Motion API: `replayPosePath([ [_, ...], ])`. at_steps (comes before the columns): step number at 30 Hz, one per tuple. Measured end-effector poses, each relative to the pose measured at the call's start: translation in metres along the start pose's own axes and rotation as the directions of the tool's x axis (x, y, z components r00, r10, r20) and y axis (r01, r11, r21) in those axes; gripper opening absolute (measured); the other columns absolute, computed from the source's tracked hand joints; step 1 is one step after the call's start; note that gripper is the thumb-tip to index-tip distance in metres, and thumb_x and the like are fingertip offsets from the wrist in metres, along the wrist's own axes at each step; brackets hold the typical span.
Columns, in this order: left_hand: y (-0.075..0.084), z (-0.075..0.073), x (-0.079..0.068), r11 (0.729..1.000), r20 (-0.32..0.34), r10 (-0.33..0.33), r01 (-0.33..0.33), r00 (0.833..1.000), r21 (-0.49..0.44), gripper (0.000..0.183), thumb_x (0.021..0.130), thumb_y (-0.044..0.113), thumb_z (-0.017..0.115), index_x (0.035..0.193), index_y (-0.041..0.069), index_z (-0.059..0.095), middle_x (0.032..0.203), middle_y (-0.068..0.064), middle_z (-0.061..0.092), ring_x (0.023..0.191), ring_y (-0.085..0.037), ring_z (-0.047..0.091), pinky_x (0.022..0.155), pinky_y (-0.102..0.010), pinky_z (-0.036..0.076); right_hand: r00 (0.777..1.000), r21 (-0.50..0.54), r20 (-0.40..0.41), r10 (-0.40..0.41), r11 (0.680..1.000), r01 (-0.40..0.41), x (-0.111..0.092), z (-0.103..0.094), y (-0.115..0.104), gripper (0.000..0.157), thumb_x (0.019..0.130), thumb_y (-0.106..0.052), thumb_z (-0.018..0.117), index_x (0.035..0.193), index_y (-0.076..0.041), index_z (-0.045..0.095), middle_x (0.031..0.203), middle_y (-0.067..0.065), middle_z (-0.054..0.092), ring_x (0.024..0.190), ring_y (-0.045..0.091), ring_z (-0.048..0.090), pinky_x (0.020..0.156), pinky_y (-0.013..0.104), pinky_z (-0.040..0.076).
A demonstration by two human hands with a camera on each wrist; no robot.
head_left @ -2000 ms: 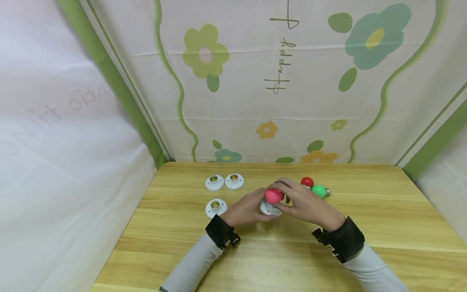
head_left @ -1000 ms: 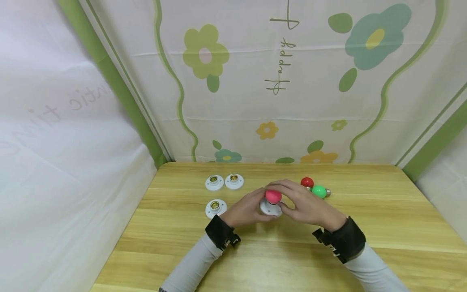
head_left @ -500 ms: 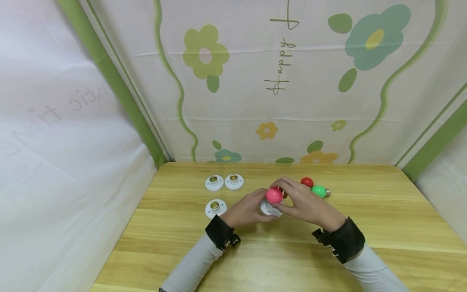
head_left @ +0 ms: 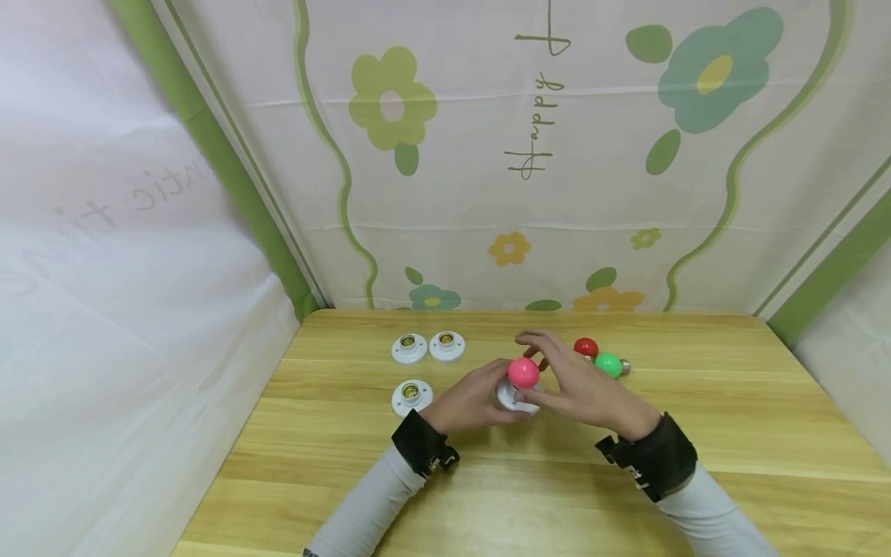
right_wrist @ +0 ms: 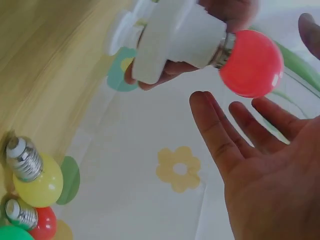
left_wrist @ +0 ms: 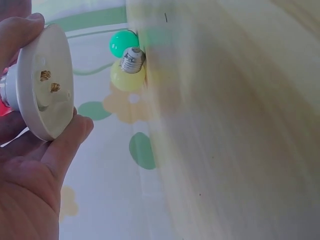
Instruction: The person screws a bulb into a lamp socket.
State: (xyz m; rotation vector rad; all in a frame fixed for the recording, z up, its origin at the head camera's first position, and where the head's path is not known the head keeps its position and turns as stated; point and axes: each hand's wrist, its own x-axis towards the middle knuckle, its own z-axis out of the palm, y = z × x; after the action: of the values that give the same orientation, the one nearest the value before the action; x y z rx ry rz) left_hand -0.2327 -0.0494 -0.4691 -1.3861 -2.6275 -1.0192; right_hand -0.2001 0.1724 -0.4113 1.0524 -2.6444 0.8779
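Observation:
My left hand [head_left: 473,398] grips the rim of a white round lamp holder [head_left: 511,400], raised off the table with its underside and brass screws facing the left wrist camera. A pinkish-red light bulb [head_left: 524,373] sits in its socket, with some metal thread [right_wrist: 225,50] showing between glass and holder. Around the bulb, the right hand [head_left: 585,387] is spread with its fingers loosely extended. In the right wrist view those fingers [right_wrist: 220,140] stand apart from the glass. The left palm is partly hidden in the head view.
Three more white lamp holders, one of them the front holder [head_left: 411,396], stand left on the wooden table [head_left: 529,495]. Beyond the right hand lie a red bulb [head_left: 586,346], a green bulb [head_left: 609,365] and a yellow bulb [right_wrist: 42,182]. A patterned cloth [head_left: 445,186] hangs behind.
The right fingers moved over and round the bulb, gripped it half a second ago, and have now lifted away from it. The left hand and lamp holder have stayed in place.

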Motion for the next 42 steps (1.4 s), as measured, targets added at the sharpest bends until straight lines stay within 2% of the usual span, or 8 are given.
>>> replayPosePath([
  [3, -0.0005, -0.0011, 0.0002, 1.000, -0.007, 0.013, -0.013, 1.000, -0.002, 0.075, 0.083, 0.055, 0.067, 0.144, 0.023, 0.038, 0.134, 0.007, 0.050, 0.117, -0.003, 0.049, 0.095, -0.020, 0.047, 0.999, 0.032, 0.020, -0.049, 0.998, 0.048, -0.0007, -0.0027, -0.0017, 0.071, 0.090, -0.043, 0.066, 0.148, -0.020, 0.033, 0.150, -0.003, 0.033, 0.120, 0.014, 0.046, 0.090, 0.038, 0.053],
  [7, -0.0012, -0.0020, 0.0006, 0.999, -0.007, 0.033, -0.033, 0.999, -0.009, 0.075, 0.084, 0.053, 0.067, 0.145, 0.022, 0.036, 0.136, 0.006, 0.049, 0.119, -0.004, 0.048, 0.097, -0.020, 0.045, 0.986, 0.036, 0.023, -0.168, 0.985, 0.167, 0.0003, -0.0041, -0.0008, 0.064, 0.091, -0.015, 0.063, 0.149, -0.020, 0.036, 0.152, -0.002, 0.035, 0.134, 0.018, 0.035, 0.101, 0.046, 0.045],
  [12, -0.0010, -0.0021, 0.0012, 0.998, -0.010, 0.064, -0.064, 0.998, -0.010, 0.083, 0.085, 0.052, 0.066, 0.152, 0.025, 0.025, 0.146, 0.005, 0.042, 0.125, -0.006, 0.043, 0.101, -0.022, 0.042, 0.970, 0.011, -0.006, -0.243, 0.970, 0.243, 0.0013, -0.0031, 0.0016, 0.057, 0.087, -0.002, 0.064, 0.141, -0.016, 0.050, 0.142, -0.002, 0.048, 0.130, 0.017, 0.041, 0.099, 0.046, 0.046],
  [18, -0.0005, -0.0012, 0.0009, 0.998, -0.005, 0.057, -0.057, 0.998, 0.000, 0.084, 0.085, 0.053, 0.066, 0.153, 0.026, 0.023, 0.148, 0.003, 0.040, 0.127, -0.006, 0.042, 0.101, -0.022, 0.042, 0.969, 0.004, -0.003, -0.245, 0.969, 0.245, 0.0008, -0.0032, 0.0041, 0.044, 0.091, -0.009, 0.065, 0.133, -0.014, 0.056, 0.135, 0.001, 0.054, 0.125, 0.018, 0.045, 0.096, 0.045, 0.049],
  [25, 0.0012, -0.0017, -0.0003, 0.999, -0.007, 0.037, -0.037, 0.999, -0.005, 0.080, 0.084, 0.052, 0.068, 0.149, 0.023, 0.032, 0.136, 0.004, 0.050, 0.117, -0.004, 0.049, 0.095, -0.018, 0.045, 0.974, -0.042, -0.037, -0.225, 0.974, 0.224, 0.0021, -0.0037, 0.0060, 0.040, 0.088, -0.020, 0.070, 0.126, -0.014, 0.061, 0.127, -0.001, 0.057, 0.118, 0.017, 0.050, 0.091, 0.041, 0.052],
  [31, 0.0013, -0.0011, -0.0004, 1.000, -0.005, 0.028, -0.028, 1.000, 0.004, 0.076, 0.084, 0.050, 0.069, 0.145, 0.022, 0.036, 0.130, 0.005, 0.052, 0.113, -0.003, 0.051, 0.092, -0.016, 0.047, 0.974, -0.087, -0.069, -0.214, 0.974, 0.208, 0.0033, -0.0033, 0.0042, 0.040, 0.085, -0.028, 0.074, 0.121, -0.013, 0.063, 0.120, -0.002, 0.059, 0.112, 0.013, 0.054, 0.087, 0.035, 0.055],
  [35, 0.0013, -0.0002, -0.0001, 0.999, -0.006, 0.034, -0.034, 0.999, 0.008, 0.073, 0.084, 0.048, 0.070, 0.144, 0.020, 0.039, 0.130, 0.005, 0.053, 0.112, -0.003, 0.051, 0.092, -0.016, 0.047, 0.977, -0.113, -0.087, -0.193, 0.977, 0.183, 0.0034, -0.0022, 0.0039, 0.040, 0.084, -0.031, 0.075, 0.117, -0.013, 0.063, 0.115, -0.003, 0.060, 0.102, 0.009, 0.056, 0.080, 0.030, 0.056],
  [42, 0.0014, 0.0013, 0.0004, 0.999, -0.005, 0.041, -0.041, 0.999, 0.022, 0.069, 0.083, 0.047, 0.071, 0.140, 0.019, 0.044, 0.127, 0.005, 0.054, 0.110, -0.002, 0.051, 0.090, -0.014, 0.047, 0.985, -0.140, -0.100, -0.142, 0.982, 0.127, 0.0038, 0.0003, 0.0053, 0.042, 0.081, -0.043, 0.075, 0.109, -0.014, 0.061, 0.101, -0.009, 0.058, 0.088, 0.004, 0.053, 0.073, 0.024, 0.055],
])
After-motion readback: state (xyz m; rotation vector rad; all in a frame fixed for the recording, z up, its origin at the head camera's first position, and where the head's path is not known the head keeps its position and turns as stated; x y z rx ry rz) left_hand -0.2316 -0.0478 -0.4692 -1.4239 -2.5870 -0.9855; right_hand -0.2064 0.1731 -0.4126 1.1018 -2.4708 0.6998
